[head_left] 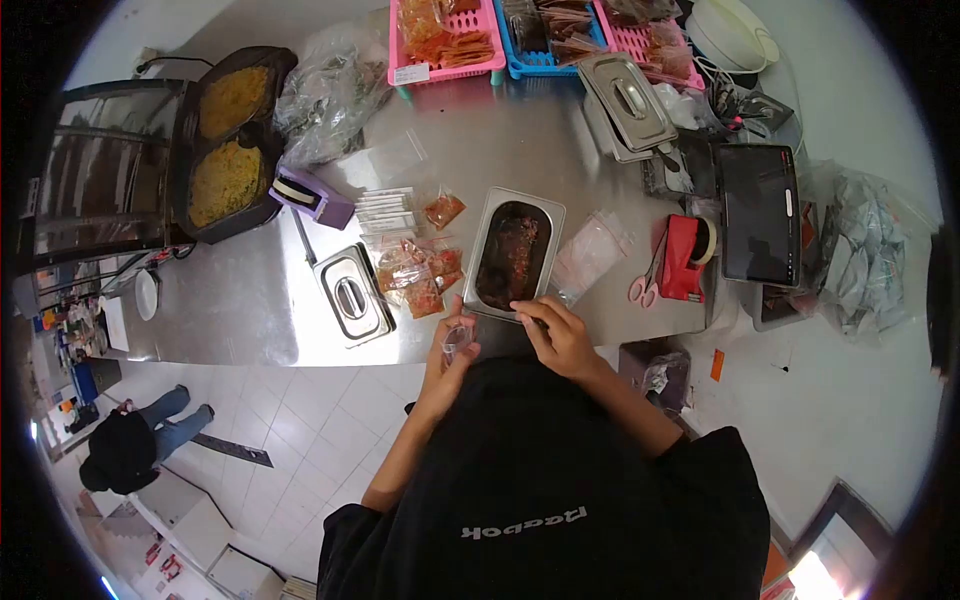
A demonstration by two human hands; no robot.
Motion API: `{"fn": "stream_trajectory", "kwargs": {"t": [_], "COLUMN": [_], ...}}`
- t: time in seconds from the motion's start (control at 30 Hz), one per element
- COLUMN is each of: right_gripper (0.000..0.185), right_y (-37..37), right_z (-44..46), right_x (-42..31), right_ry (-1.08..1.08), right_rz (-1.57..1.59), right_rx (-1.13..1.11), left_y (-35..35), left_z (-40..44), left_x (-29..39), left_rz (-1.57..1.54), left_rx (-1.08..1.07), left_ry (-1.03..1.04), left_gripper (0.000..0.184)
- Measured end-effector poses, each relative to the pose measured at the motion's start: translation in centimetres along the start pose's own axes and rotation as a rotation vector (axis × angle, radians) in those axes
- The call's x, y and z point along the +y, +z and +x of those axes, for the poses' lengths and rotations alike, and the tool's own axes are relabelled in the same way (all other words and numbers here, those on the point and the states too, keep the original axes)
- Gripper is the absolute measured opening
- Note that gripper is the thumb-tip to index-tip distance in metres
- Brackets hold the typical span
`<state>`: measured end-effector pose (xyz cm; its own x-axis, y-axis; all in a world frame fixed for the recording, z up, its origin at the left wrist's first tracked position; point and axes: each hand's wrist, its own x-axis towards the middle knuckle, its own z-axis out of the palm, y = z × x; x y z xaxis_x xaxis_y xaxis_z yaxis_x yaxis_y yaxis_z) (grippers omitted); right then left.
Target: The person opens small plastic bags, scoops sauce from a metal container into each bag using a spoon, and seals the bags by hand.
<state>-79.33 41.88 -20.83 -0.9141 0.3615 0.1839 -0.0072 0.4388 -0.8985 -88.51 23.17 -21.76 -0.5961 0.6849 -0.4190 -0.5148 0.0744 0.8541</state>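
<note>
Black shirt (570, 450) is seen nearest, just before a metal pan (528, 196) of dark sauce (515, 250) set on the steel table (240, 335). Clear plastic (457, 340) is held in the half-curled left hand (451, 356); the right hand (555, 338) is pinched nearly closed at the pan's near rim, its hold untellable. Filled packets (418, 275) are laid left of the pan.

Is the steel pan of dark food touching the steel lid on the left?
Apart: the head view shows filled packets lying in a wide gap between the steel pan and the steel lid.
</note>
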Motion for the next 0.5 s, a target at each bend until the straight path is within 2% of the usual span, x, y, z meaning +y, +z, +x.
{"fn": "stream_trajectory", "kwargs": {"t": [0.03,0.13,0.27,0.5], "right_gripper": [0.018,0.015,0.023,0.025], "right_y": [0.3,1.4,-0.6,-1.6], "right_z": [-0.2,-0.4,0.2,0.0], "right_x": [0.2,2.0,2.9,2.6], "right_ry": [0.031,0.327,0.473,0.469], "right_rz": [0.053,0.556,0.672,0.714], "right_rx": [0.020,0.404,0.654,0.685], "left_y": [0.1,0.1,0.3,0.0], "left_z": [0.0,0.0,0.1,0.2], "left_x": [0.0,0.4,1.3,1.3], "left_rz": [0.000,0.026,0.061,0.028], "left_rx": [0.000,0.003,-0.002,0.017], "left_ry": [0.004,-0.001,-0.026,-0.066], "left_gripper": [0.033,0.033,0.033,0.033]}}
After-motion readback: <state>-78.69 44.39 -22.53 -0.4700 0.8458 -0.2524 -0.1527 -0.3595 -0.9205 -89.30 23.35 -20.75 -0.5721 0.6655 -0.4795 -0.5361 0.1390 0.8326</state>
